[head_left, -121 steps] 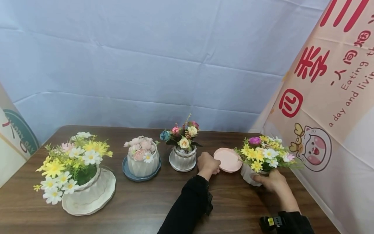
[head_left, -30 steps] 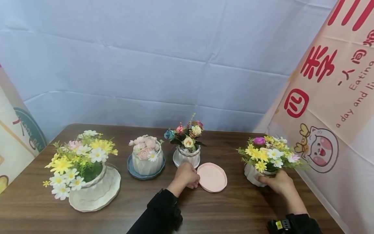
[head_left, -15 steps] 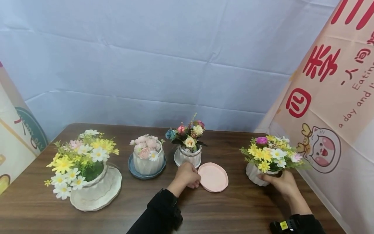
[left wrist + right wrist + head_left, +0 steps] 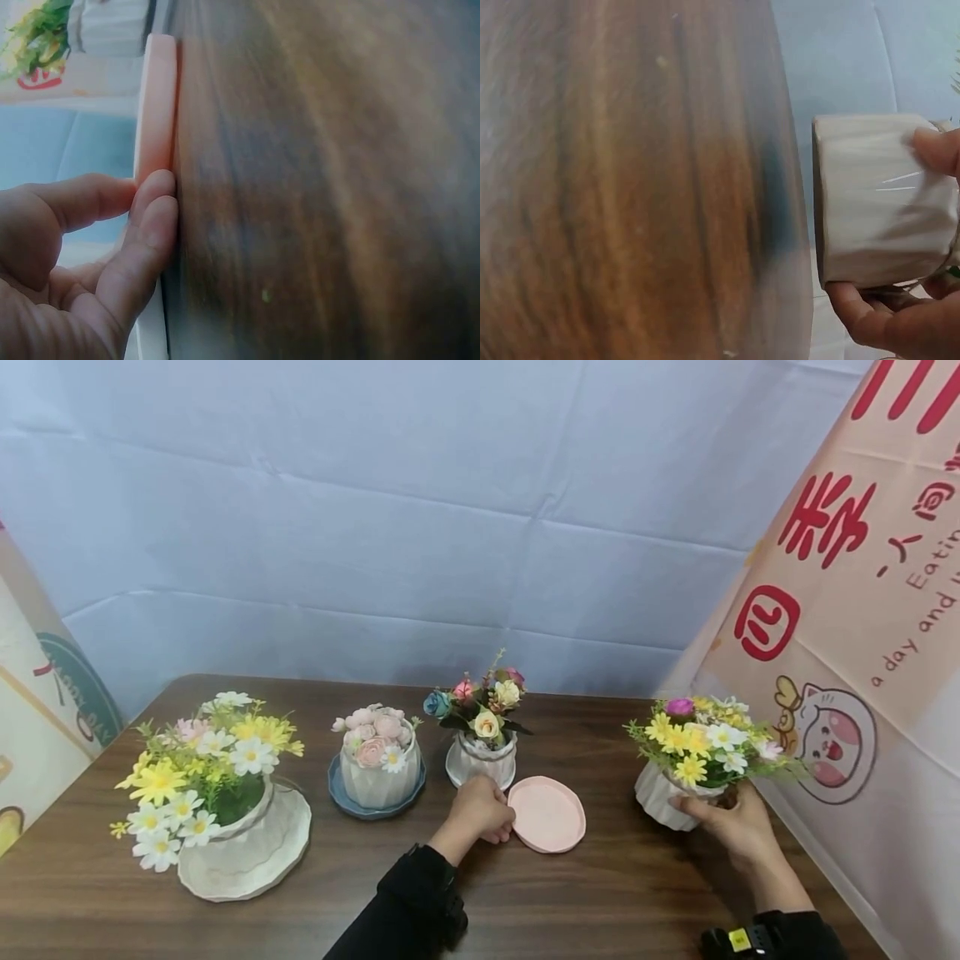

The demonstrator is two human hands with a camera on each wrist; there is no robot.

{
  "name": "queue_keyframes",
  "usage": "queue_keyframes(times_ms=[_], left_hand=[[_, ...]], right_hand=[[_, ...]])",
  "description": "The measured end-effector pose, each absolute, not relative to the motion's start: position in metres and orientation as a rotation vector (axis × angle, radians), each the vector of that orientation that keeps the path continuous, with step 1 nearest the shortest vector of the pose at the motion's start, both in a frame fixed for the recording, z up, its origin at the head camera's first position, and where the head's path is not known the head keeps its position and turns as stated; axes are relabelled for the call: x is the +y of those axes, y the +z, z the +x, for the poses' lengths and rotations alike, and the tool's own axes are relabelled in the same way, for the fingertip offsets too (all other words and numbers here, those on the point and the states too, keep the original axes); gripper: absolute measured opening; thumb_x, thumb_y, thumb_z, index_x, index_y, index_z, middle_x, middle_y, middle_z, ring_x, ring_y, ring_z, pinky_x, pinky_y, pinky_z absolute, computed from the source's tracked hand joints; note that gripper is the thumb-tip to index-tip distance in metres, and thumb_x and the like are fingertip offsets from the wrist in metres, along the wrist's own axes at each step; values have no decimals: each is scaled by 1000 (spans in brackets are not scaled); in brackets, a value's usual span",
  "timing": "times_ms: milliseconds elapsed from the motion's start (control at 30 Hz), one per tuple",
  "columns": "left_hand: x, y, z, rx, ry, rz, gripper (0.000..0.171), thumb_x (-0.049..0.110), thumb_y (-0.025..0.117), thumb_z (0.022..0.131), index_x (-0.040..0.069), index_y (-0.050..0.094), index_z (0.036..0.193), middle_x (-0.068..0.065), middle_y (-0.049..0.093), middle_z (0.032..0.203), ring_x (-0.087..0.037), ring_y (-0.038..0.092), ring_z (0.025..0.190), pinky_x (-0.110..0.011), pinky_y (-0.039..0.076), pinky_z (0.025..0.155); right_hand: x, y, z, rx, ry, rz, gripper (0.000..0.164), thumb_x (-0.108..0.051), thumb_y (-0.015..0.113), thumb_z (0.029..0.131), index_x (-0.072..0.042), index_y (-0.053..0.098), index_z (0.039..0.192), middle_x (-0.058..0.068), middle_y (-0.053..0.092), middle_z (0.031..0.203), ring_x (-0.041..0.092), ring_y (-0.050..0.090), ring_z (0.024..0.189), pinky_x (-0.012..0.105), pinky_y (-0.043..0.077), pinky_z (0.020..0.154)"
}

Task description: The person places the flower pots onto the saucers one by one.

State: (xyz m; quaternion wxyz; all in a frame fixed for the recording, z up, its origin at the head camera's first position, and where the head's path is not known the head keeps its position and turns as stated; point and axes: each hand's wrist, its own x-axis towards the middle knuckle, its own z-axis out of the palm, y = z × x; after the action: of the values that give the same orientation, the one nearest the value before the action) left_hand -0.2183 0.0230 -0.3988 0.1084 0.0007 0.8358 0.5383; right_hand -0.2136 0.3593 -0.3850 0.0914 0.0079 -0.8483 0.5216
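My left hand [image 4: 481, 811] pinches the left rim of a round pink saucer [image 4: 548, 815], which lies on the table. In the left wrist view the thumb and fingertips hold the edge of the saucer [image 4: 157, 105] close to the wood. At the right, my right hand [image 4: 738, 823] grips a white ribbed flowerpot [image 4: 663, 796] with yellow, white and purple flowers [image 4: 701, 742]. The pot tilts a little. From the right wrist, the pot [image 4: 881, 199] shows held between thumb and fingers, its base off the tabletop [image 4: 645, 195].
Beside the left hand a small pot [image 4: 483, 765] with mixed roses stands on a white saucer. Further left are a pot of pink flowers [image 4: 379, 772] on a blue saucer [image 4: 408, 805] and a larger daisy pot [image 4: 240, 835] on a white plate [image 4: 292, 839]. A printed cloth [image 4: 821, 652] hangs at right.
Since the first frame, the left hand has drawn the pink saucer left and toward the front. In the last half second the right hand has raised and tipped the flowerpot slightly.
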Motion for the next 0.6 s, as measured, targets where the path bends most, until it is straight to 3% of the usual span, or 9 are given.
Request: queue_keyframes(times_ms=[233, 467, 600], left_hand=[[21, -401, -219, 2439, 1627, 21, 13, -5, 59, 67, 2, 49, 62, -8, 56, 47, -19, 57, 42, -27, 46, 38], [22, -400, -218, 2444, 1617, 15, 13, -4, 60, 67, 2, 50, 62, -8, 56, 47, -19, 57, 42, -26, 46, 38], [22, -399, -218, 2455, 1607, 4, 14, -4, 60, 68, 3, 50, 62, -8, 56, 47, -18, 57, 42, -26, 46, 38]], right_hand=[[351, -375, -210, -2536, 1388, -1, 80, -21, 70, 72, -19, 19, 134, 10, 36, 121, 7, 43, 94, 15, 41, 69], [366, -394, -222, -2518, 1454, -116, 87, -29, 74, 66, -25, 19, 133, 4, 34, 121, 6, 44, 93, 17, 43, 69], [368, -400, -227, -2499, 1482, -133, 88, -26, 76, 64, -24, 21, 133, 6, 34, 122, 10, 44, 95, 18, 43, 70]])
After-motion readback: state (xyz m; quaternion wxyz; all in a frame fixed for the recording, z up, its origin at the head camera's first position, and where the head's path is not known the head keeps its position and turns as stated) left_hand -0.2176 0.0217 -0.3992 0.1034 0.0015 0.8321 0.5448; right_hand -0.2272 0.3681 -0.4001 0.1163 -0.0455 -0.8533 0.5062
